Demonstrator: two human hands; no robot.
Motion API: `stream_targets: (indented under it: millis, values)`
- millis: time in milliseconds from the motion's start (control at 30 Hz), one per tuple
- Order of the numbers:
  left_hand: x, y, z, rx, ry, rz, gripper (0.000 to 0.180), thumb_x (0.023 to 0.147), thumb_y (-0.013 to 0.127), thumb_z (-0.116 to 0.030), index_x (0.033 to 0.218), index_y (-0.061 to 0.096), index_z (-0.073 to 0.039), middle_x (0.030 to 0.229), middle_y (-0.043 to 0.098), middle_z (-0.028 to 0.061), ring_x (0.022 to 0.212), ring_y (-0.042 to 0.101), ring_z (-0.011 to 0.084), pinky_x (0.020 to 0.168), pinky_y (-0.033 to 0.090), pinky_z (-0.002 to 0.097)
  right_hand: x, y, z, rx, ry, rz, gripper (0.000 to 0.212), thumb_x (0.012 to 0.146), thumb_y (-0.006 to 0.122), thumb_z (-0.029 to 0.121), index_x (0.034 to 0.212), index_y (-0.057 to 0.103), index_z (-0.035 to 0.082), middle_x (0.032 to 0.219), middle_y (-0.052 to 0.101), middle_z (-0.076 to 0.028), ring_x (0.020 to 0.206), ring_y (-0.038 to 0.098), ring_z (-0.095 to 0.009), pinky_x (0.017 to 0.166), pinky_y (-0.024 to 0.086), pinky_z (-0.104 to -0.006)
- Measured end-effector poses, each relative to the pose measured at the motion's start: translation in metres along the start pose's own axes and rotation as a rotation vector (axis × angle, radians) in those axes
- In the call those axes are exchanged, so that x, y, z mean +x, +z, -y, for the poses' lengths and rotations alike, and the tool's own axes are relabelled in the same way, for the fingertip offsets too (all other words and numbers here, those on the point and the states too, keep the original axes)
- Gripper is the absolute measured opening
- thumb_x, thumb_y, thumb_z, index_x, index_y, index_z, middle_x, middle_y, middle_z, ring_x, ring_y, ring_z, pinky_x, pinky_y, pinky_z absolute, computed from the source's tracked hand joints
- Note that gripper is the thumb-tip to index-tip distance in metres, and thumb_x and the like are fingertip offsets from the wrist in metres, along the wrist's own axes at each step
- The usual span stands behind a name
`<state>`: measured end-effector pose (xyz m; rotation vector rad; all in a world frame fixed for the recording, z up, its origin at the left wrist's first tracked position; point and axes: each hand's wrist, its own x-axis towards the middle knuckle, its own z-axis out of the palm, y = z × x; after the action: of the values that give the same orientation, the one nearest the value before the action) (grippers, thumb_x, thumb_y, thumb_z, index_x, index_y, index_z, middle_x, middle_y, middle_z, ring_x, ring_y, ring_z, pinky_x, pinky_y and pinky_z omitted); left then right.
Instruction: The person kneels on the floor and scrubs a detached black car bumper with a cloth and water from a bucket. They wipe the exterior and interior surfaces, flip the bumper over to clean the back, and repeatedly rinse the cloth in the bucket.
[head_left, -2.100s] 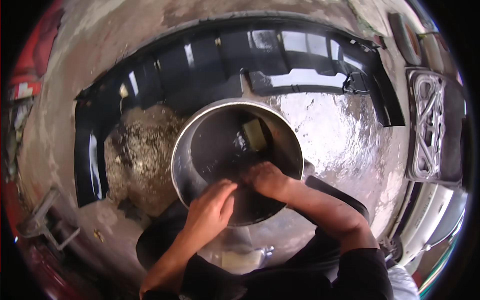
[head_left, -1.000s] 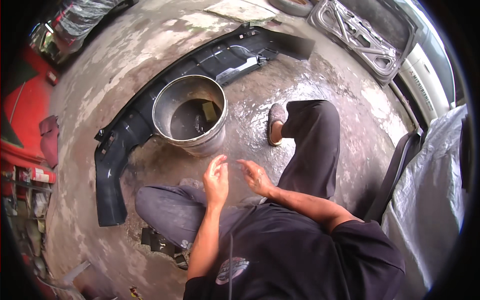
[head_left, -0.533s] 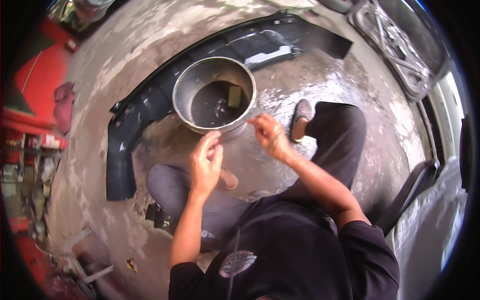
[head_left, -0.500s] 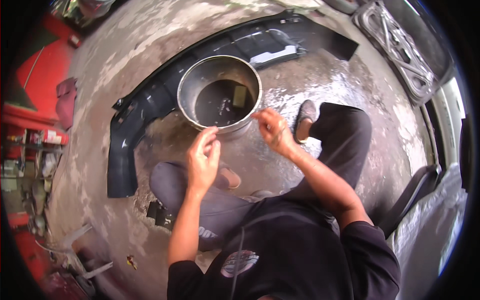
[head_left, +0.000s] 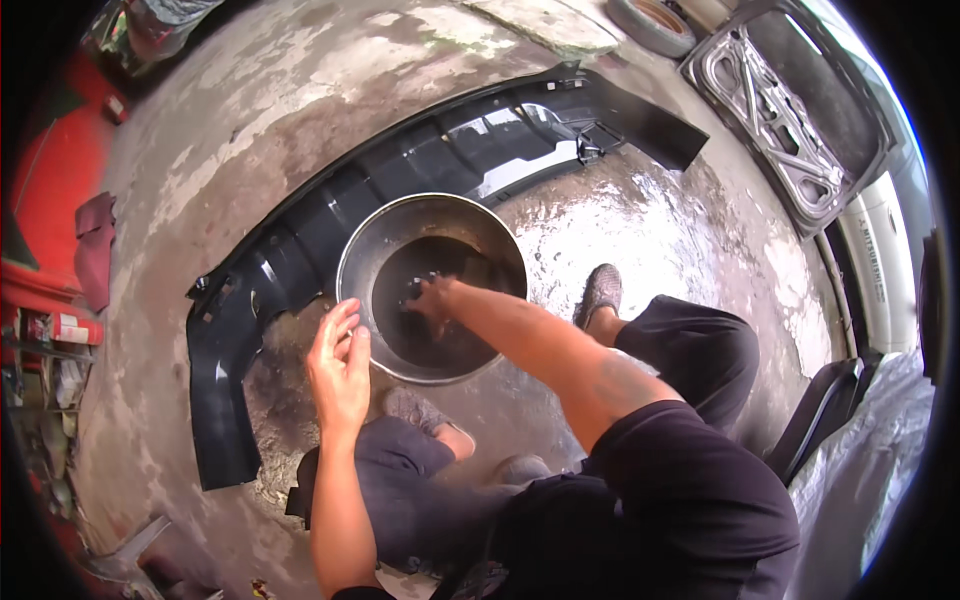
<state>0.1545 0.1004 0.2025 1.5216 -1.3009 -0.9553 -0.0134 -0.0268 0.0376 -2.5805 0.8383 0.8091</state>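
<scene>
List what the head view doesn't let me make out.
Head view:
Right hand: grip blurred against dark liquid.
Round grey bucket: bottom hidden by that liquid.
Curved black plastic bumper: middle partly behind the bucket.
Round grey tyre: cut off by the upper edge.

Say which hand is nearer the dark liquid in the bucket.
Right. The right hand is down inside the bucket, at the dark liquid; the left hand is at the bucket's left edge, away from the liquid.

Around the right hand [head_left: 433, 298], the bucket [head_left: 402, 226] looks smooth metal; beyond, the bumper [head_left: 335, 207] looks glossy plastic, the floor [head_left: 240, 150] rough concrete.
</scene>
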Motion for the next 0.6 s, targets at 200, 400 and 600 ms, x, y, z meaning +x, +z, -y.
stream_targets:
  millis: [200, 400, 600]
  values:
    - [0.003, -0.017, 0.007, -0.107, 0.023, -0.034, 0.035, 0.095, 0.06, -0.004, 0.13, 0.057, 0.003, 0.129, 0.062, 0.0151, 0.117, 0.061, 0.0255, 0.096, 0.051, 0.0355, 0.056, 0.074, -0.005, 0.426, -0.041, 0.229, 0.059, 0.086, 0.067, 0.024, 0.143, 0.051, 0.024, 0.126, 0.065, -0.017, 0.114, 0.064, -0.033, 0.096, 0.051, -0.0449]
    - [0.012, -0.027, 0.001, -0.16, 0.024, 0.041, 0.035, 0.094, 0.06, 0.0, 0.128, 0.058, 0.002, 0.126, 0.064, 0.015, 0.115, 0.062, 0.0224, 0.096, 0.051, 0.0326, -0.011, -0.004, 0.011, 0.174, -0.161, -0.075, 0.044, 0.086, 0.063, 0.022, 0.129, 0.062, 0.011, 0.117, 0.068, -0.019, 0.103, 0.068, -0.032, 0.09, 0.052, -0.043]
    - [0.092, -0.062, 0.051, 0.146, 0.08, -0.057, 0.026, 0.097, 0.06, -0.008, 0.12, 0.063, 0.002, 0.112, 0.071, 0.0123, 0.107, 0.066, 0.0173, 0.093, 0.051, 0.0312, -0.105, -0.02, -0.013, 0.226, -0.136, -0.692, 0.025, 0.087, 0.061, 0.017, 0.109, 0.068, 0.008, 0.089, 0.068, -0.015, 0.082, 0.068, -0.032, 0.074, 0.054, -0.0449]
